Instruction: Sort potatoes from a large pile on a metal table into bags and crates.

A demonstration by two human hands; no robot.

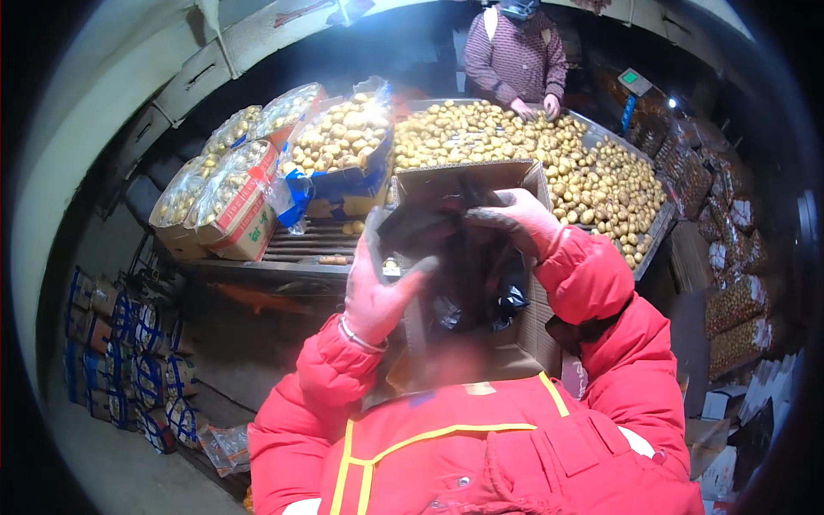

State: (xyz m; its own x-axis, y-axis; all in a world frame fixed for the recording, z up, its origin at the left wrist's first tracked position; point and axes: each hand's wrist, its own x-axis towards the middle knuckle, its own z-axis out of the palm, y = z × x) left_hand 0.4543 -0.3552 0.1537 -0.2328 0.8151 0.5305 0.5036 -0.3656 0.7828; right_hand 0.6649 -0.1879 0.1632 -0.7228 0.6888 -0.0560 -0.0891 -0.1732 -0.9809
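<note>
A black plastic bag (444, 257), blurred in places, hangs between my raised hands in front of an open cardboard box (544, 315). My left hand (380, 277), in a pink glove with dark fingers, holds the bag's left edge; its thumb points inward. On the other side, my right hand (521, 219), gloved alike, pinches the bag near its top. Shiny folds of the bag drop inside the box. How far down the bag reaches is hidden.
Loose potatoes (470, 135) cover a metal sorting table beyond the box. Potato-filled cartons (235, 199) stand on its slatted left part. Across it, a person (515, 58) has gloved hands on the potatoes. Filled bags (737, 309) are stacked right; taped cartons (148, 373) stand lower left.
</note>
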